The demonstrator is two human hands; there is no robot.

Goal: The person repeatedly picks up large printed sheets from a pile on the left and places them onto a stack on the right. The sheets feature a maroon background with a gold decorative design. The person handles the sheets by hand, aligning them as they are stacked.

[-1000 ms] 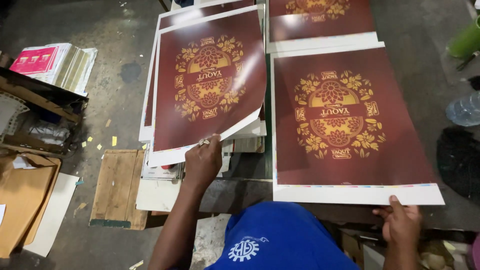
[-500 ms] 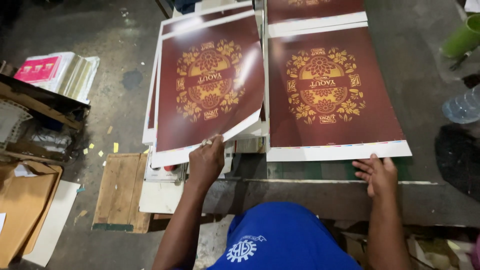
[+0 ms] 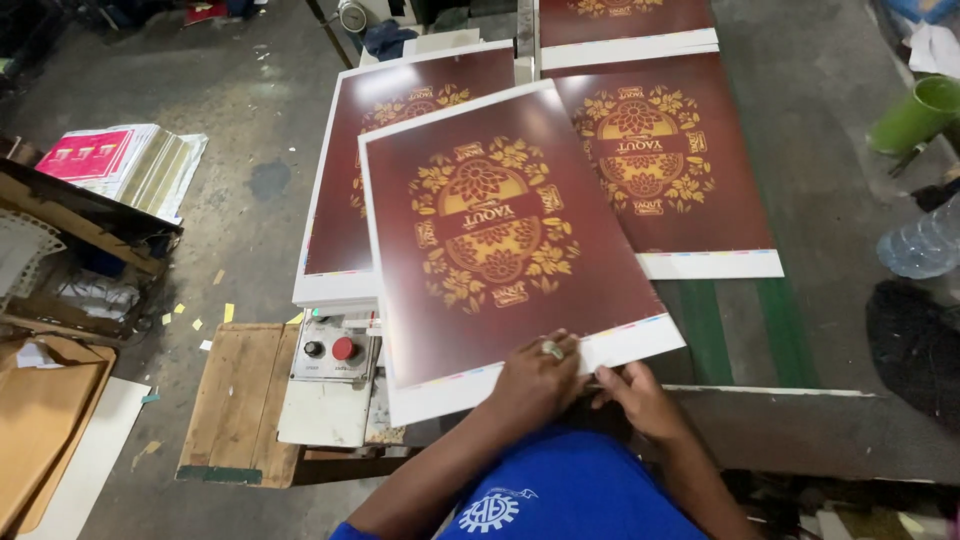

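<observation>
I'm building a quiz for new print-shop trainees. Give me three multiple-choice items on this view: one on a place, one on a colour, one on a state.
1. Where does the green plastic cup lie?
A. upper right, on the grey table
B. on the wooden pallet
C. on the pink-topped paper stack

2. What colour is the round button on the grey control box?
A. blue
B. red
C. yellow

3. How is the top maroon printed sheet with gold ornament held?
A. by no hand
B. rolled into a tube
C. flat, both hands at its white near edge

Answers:
1 A, the cup lies tilted at the right, far from the pallet.
2 B, the button shows red beside a smaller dark knob.
3 C, the left hand and the right hand grip the near margin.
</observation>
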